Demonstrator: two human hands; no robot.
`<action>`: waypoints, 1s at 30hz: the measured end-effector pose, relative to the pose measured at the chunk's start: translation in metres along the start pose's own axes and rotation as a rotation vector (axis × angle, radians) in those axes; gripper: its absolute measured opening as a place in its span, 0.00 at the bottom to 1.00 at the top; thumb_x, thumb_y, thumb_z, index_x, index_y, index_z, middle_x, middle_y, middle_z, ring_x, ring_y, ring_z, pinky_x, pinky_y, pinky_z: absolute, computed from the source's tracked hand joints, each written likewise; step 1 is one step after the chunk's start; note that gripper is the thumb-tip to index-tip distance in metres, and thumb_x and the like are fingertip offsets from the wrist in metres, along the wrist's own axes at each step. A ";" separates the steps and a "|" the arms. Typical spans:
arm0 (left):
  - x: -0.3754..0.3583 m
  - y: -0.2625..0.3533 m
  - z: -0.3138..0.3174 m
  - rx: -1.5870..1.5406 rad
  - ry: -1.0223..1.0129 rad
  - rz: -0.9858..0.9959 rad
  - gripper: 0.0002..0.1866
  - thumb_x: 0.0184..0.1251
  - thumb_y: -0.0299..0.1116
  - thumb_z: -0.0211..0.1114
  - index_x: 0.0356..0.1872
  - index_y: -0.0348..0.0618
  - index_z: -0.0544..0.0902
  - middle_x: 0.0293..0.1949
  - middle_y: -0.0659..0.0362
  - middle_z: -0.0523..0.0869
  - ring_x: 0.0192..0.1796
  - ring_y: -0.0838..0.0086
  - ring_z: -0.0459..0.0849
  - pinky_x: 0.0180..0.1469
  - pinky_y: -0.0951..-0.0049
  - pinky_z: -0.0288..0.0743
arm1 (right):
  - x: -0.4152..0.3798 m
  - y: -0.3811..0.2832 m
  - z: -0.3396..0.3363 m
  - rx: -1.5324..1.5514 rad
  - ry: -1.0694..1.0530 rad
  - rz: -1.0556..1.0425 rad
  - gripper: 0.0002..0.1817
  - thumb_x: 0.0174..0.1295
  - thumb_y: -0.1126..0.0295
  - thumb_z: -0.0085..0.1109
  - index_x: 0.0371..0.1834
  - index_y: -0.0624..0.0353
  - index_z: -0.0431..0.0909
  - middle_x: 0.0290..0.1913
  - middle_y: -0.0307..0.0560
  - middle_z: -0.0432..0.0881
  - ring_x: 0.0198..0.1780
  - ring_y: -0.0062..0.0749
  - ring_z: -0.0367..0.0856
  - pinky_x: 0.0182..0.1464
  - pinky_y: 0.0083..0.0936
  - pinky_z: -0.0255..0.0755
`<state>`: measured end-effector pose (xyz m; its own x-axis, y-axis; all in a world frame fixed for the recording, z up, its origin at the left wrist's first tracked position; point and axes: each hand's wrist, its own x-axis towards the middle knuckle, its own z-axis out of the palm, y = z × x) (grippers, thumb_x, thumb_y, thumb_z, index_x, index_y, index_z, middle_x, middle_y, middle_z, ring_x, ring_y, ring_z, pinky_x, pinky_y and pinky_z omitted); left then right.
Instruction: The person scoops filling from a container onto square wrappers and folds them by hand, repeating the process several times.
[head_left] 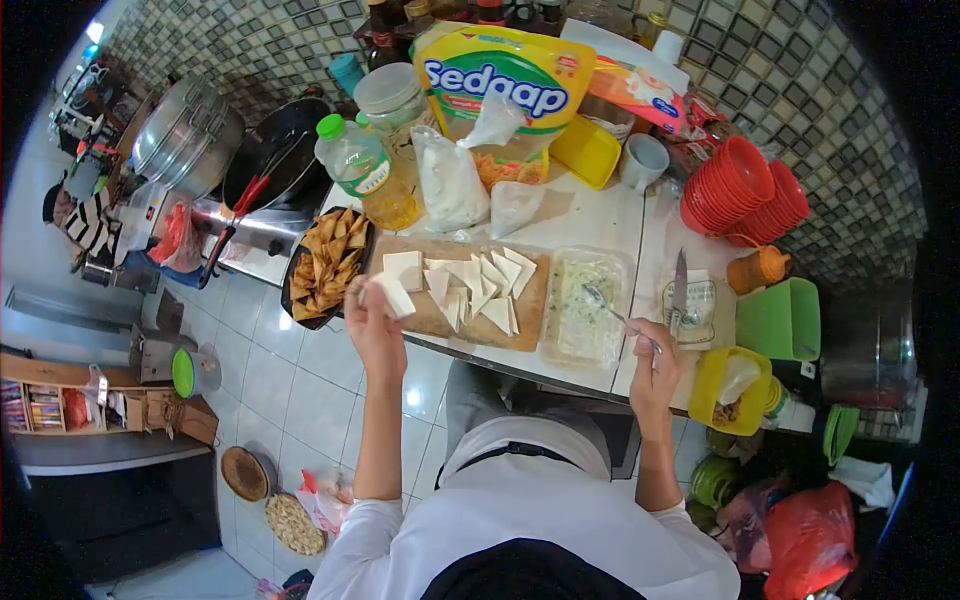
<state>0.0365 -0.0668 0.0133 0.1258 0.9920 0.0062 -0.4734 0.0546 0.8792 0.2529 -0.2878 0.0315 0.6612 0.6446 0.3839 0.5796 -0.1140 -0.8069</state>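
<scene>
My left hand (374,325) pinches a white square slice (394,297), which looks like tofu, over the left end of a wooden cutting board (425,320). Another square slice (403,270) and several white triangles (490,275) lie on that board. In my right hand (654,362) is a metal spoon (610,306), its bowl dipped in a pale mixture with green bits (580,325). The mixture fills a clear plastic container (620,275) right of the board. A black tray of browned triangles (330,250) stands beside my left hand.
A knife (680,287) lies right of the container. Behind the board stand an oil bottle (370,180), bags of white powder (450,180) and a yellow Sedaap pouch (500,75). Stacked red bowls (725,190) and a green container (780,320) are at right; a wok (275,155) sits left.
</scene>
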 end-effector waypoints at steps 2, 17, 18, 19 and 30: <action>-0.022 0.008 0.018 0.016 -0.021 -0.190 0.22 0.60 0.19 0.57 0.57 0.36 0.67 0.38 0.60 0.79 0.37 0.79 0.79 0.38 0.79 0.75 | -0.001 0.004 0.002 -0.030 -0.002 -0.067 0.07 0.57 0.79 0.50 0.38 0.65 0.76 0.33 0.52 0.79 0.36 0.40 0.78 0.39 0.28 0.70; -0.119 -0.074 0.013 1.009 -1.162 0.630 0.10 0.47 0.27 0.68 0.34 0.42 0.84 0.61 0.46 0.66 0.63 0.48 0.64 0.60 0.56 0.66 | -0.018 0.030 0.021 -0.200 -0.091 -0.261 0.09 0.46 0.78 0.54 0.33 0.59 0.76 0.33 0.48 0.78 0.32 0.43 0.77 0.34 0.32 0.70; -0.119 -0.079 0.011 1.008 -1.161 0.631 0.10 0.47 0.27 0.68 0.34 0.42 0.84 0.61 0.46 0.66 0.63 0.48 0.64 0.60 0.56 0.66 | -0.017 0.031 0.021 -0.204 -0.087 -0.286 0.14 0.40 0.80 0.57 0.33 0.58 0.76 0.34 0.46 0.78 0.32 0.42 0.77 0.32 0.32 0.70; -0.118 -0.084 0.008 0.996 -1.164 0.650 0.11 0.47 0.28 0.68 0.35 0.42 0.84 0.62 0.46 0.65 0.64 0.47 0.63 0.60 0.55 0.66 | -0.017 0.028 0.021 -0.204 -0.086 -0.286 0.14 0.40 0.80 0.57 0.33 0.58 0.76 0.34 0.46 0.78 0.32 0.42 0.77 0.32 0.32 0.70; -0.120 -0.094 0.002 0.956 -1.168 0.649 0.14 0.44 0.26 0.67 0.37 0.41 0.83 0.64 0.45 0.61 0.65 0.46 0.60 0.61 0.52 0.63 | -0.027 0.025 0.018 -0.110 -0.117 -0.369 0.14 0.36 0.83 0.52 0.30 0.57 0.76 0.31 0.45 0.78 0.26 0.40 0.75 0.27 0.30 0.68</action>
<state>0.0676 -0.1915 -0.0687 0.8931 0.1771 0.4136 -0.0846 -0.8367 0.5410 0.2407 -0.2945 -0.0068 0.3442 0.7385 0.5797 0.8197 0.0647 -0.5691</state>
